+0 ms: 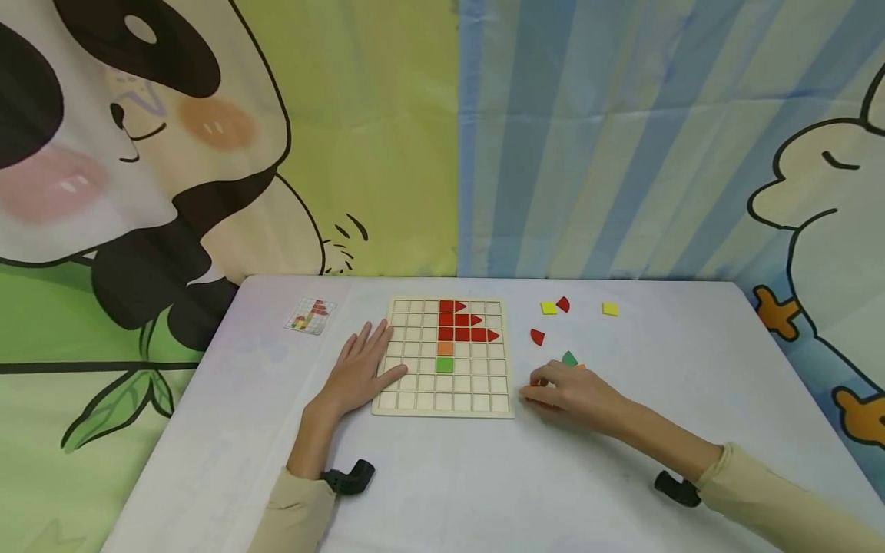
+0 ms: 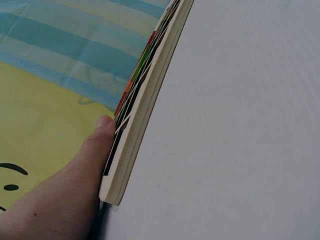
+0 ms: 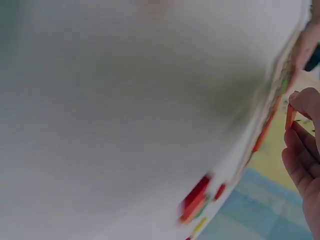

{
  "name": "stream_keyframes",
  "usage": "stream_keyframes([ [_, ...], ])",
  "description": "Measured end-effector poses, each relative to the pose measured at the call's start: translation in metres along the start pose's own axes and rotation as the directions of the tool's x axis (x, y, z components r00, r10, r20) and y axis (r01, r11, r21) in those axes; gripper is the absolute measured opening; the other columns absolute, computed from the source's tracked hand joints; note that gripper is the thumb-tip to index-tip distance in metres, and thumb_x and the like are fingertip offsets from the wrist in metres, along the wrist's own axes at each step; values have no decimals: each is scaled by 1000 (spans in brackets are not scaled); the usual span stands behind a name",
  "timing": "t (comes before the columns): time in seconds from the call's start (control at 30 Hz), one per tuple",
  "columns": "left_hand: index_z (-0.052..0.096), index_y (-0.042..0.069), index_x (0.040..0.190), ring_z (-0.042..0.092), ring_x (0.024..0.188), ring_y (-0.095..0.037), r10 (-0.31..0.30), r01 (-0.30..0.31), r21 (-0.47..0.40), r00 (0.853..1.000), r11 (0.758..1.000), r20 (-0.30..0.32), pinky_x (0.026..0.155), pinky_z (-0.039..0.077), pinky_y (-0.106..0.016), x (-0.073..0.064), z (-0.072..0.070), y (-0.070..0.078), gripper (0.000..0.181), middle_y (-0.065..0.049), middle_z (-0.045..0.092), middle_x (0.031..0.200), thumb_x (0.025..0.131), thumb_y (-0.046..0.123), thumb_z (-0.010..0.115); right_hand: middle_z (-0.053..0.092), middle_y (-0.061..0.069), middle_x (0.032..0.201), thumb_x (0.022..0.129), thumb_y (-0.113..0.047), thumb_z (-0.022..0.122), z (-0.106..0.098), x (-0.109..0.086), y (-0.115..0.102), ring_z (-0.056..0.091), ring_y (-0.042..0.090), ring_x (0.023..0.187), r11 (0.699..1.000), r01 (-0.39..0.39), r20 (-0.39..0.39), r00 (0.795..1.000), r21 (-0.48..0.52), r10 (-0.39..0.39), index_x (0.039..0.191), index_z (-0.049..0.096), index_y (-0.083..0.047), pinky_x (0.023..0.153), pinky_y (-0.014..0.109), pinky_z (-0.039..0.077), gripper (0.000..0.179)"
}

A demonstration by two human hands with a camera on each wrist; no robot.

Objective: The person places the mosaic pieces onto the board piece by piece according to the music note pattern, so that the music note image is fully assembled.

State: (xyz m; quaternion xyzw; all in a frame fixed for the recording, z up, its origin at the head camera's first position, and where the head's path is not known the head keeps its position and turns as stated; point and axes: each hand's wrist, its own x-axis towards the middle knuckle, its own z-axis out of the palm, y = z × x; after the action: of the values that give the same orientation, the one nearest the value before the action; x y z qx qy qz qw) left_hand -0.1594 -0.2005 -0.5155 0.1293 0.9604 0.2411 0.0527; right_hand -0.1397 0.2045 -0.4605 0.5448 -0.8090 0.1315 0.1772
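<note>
A pale wooden grid board lies in the middle of the table. On it, three rows of red pieces end in points to the right. Below them in one column are an orange square and a green square. My left hand rests along the board's left edge, fingers extended, thumb over the border. Just right of the board, my right hand pinches a small orange piece between thumb and fingertip; most of its shape is hidden in the head view.
A small pattern card lies left of the board. To the right are two yellow squares, two red rounded wedges and a green piece, with an orange edge showing behind my right hand. Printed cloth hangs behind the white table.
</note>
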Motion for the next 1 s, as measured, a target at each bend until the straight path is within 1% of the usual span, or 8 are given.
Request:
stream_keyframes([
  [0.07,20,13,167,2,163,-30,-5,5,6,1000,1000,-2,131,3,-54,-1,-1,0,91,-4,13,175,99,64,55,72,0,95,67,-9,96,8,23,-5,66,14,84,999,-1,-43,999,47,3,106,82,-13,68,18,56,42],
  [0.17,21,13,167,2,163,-30,-8,8,5,1000,1000,0,131,3,-54,-1,-2,0,91,-4,13,175,99,64,55,73,2,96,72,-10,94,20,58,-14,66,14,86,995,15,-61,998,95,-10,106,82,-10,71,18,57,36],
  [0.27,21,13,166,2,163,-30,-9,9,3,1000,1000,1,131,3,-55,-1,-2,1,91,-5,13,175,99,64,55,72,2,94,79,-10,90,33,86,-21,63,14,85,992,14,-23,1000,129,-11,101,82,-8,72,16,55,23],
  [0.37,21,13,166,2,163,-30,-13,13,4,1000,1000,0,131,3,-55,-2,-3,2,91,-4,13,175,99,64,55,71,2,93,86,-13,85,44,104,-25,61,14,84,988,-34,57,998,149,26,95,81,-7,73,16,54,11],
  [0.5,21,13,166,2,163,-30,-12,12,12,1000,1000,2,131,3,-55,-2,-3,1,91,-4,13,175,99,64,54,70,2,96,92,-14,79,53,115,-28,60,15,86,984,-100,176,982,145,74,97,81,-7,75,17,54,9],
  [0.63,21,13,166,3,163,-30,-13,13,10,1000,1000,0,131,3,-55,-1,-4,1,90,-4,13,175,99,64,54,71,2,101,96,-17,75,55,120,-29,61,16,91,994,-84,261,963,66,64,103,81,-9,80,20,56,12],
  [0.87,20,14,167,1,163,-29,-11,11,6,1000,1000,5,131,2,-54,-1,-2,0,91,-4,12,175,99,66,53,71,3,98,97,-19,74,57,127,-29,62,17,91,999,-28,315,948,-47,41,99,79,-12,83,23,57,8],
  [1.0,19,15,167,1,163,-28,-9,9,5,1000,1000,6,131,2,-53,-1,-1,0,91,-3,12,175,99,66,52,71,3,99,97,-20,74,55,128,-31,61,17,90,997,-41,342,938,-72,63,99,80,-12,82,23,57,9],
])
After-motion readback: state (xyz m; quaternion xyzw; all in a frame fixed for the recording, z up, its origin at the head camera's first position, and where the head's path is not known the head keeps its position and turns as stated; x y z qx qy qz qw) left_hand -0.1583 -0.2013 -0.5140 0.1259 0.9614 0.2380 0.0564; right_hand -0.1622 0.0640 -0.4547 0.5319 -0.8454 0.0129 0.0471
